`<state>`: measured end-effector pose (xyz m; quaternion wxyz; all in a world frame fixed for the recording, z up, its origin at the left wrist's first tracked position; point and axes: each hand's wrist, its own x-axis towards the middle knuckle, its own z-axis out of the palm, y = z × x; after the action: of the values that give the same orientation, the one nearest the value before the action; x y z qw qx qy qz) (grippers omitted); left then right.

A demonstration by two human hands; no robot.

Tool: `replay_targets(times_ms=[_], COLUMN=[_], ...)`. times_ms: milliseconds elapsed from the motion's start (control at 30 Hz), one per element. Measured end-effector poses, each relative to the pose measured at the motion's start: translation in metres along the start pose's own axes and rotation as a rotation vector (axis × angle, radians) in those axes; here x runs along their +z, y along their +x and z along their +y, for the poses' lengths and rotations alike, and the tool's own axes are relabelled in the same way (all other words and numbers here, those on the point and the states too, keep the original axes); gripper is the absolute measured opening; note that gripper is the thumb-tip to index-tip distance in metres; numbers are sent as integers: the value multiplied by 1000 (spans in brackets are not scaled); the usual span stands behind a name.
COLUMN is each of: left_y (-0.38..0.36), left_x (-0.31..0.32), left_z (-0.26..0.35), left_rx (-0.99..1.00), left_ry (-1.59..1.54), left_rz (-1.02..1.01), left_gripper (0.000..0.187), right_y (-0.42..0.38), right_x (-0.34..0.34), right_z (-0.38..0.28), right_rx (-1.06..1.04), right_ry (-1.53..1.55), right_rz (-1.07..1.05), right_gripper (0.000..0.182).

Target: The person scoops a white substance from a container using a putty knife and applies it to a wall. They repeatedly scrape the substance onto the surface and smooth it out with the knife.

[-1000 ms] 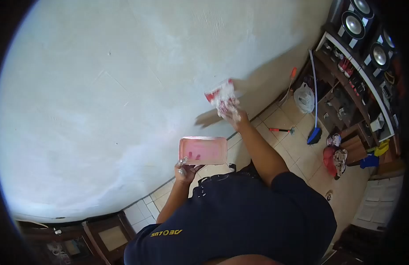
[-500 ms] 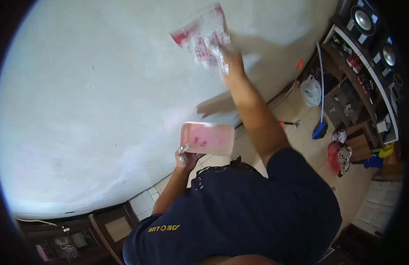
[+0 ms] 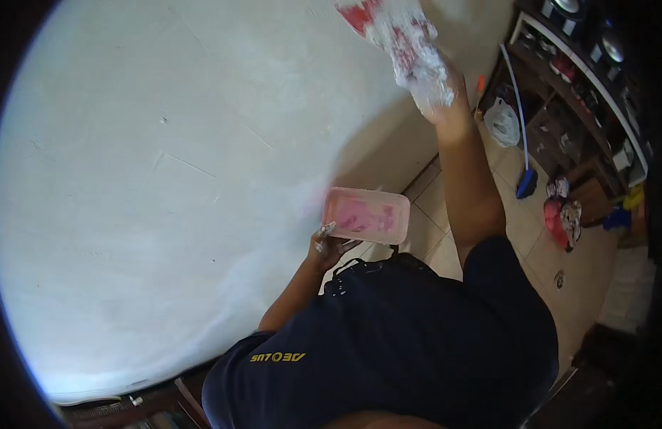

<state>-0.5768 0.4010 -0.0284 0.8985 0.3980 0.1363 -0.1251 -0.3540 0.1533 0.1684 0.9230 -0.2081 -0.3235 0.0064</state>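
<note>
My right hand (image 3: 438, 93), smeared with white paste, is closed on a red scraper (image 3: 388, 32) coated in the same paste, held up at the wall (image 3: 202, 143) near the top of the view. The scraper's upper edge is cut off by the frame. Lower down, my left hand (image 3: 329, 247) grips the near left edge of a pink rectangular tray (image 3: 370, 215), its fingers partly under it. Pink and whitish residue covers the tray's inside. White paste marks my left thumb.
A shelf unit (image 3: 581, 71) with speakers curves along the right. Near it are a white plastic bag (image 3: 502, 123), a blue broom (image 3: 527, 183) and a red cloth bundle (image 3: 557, 223) on the tiled floor (image 3: 517, 243). Dark furniture (image 3: 159, 411) stands at the lower left.
My right hand and the scraper have moved right and slightly up in view, with the scraper turned. The tray and my left hand appear farther right; the whole view has shifted.
</note>
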Motion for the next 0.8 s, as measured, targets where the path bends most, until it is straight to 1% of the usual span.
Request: replay_targets(times_ms=[33,100,133,200,233,267,300,333,367,400,467,500,533,600,633,667,700,733,767,800], left_y=[-4,-10,-9,-11,-12,-11,-11,-13,-12,-14,-7,-6,-8,-10,-9,-11,-9,-7,-5,-8], left_x=[6,19,12,9,8,-2,-10,-12,-14,-9,-16,-21,-12,-17,-16,-17,-19,-20,-19,-10], left_z=[5,16,17,25,25,22,20,17,21,26,30,27,29,18,18,17,16,15,14,15], left_rx=[-14,-52,-67,-101,-134,-153,-157,-181,-206,-190,-193,-208,-198,-186,-174,-149,-147,-149,-152,-139], left_ry=[15,52,51,49,44,74,69,68,72,93,77,57,51,48,51,-48,-48,-23,1,13], left_rz=[-18,-50,-77,-84,-74,-27,-40,-33,-28,-15,-42,-57,-63,-81,-87,-141,-149,-135,-119,-91], left_gripper=[60,60,60,60,60,73,73,73,73,73,73,73,71,70,69,59,59,63,67,67], right_y=[10,28,21,-4,-31,-63,-90,-128,-146,-138,-121,-107,-86,-51,-31,-12,-1,-3,-12,-25], right_x=[2,6,22,-50,-51,-58,-77,-111,-134,-127,-102,-97,-93,-60,-56,-50,-46,-44,-48,-57], right_z=[-2,-5,4,57,68,90,111,129,140,131,101,88,74,36,34,37,39,46,58,71], right_rx=[-24,20,150,278,407,423,530,459,385,377,242,159,78,161,156,179,200,198,283,369], right_ry=[-12,-149,-245,-47,-122,-208,-197,-61,75,68,84,20,-42,186,179,49,-78,-82,-106,-130], right_rz=[8,-127,230,213,346,478,579,536,488,480,563,473,385,170,164,284,407,405,441,477], right_gripper=[42,44,40,33,30,29,33,33,33,33,31,29,26,30,30,29,29,29,30,31])
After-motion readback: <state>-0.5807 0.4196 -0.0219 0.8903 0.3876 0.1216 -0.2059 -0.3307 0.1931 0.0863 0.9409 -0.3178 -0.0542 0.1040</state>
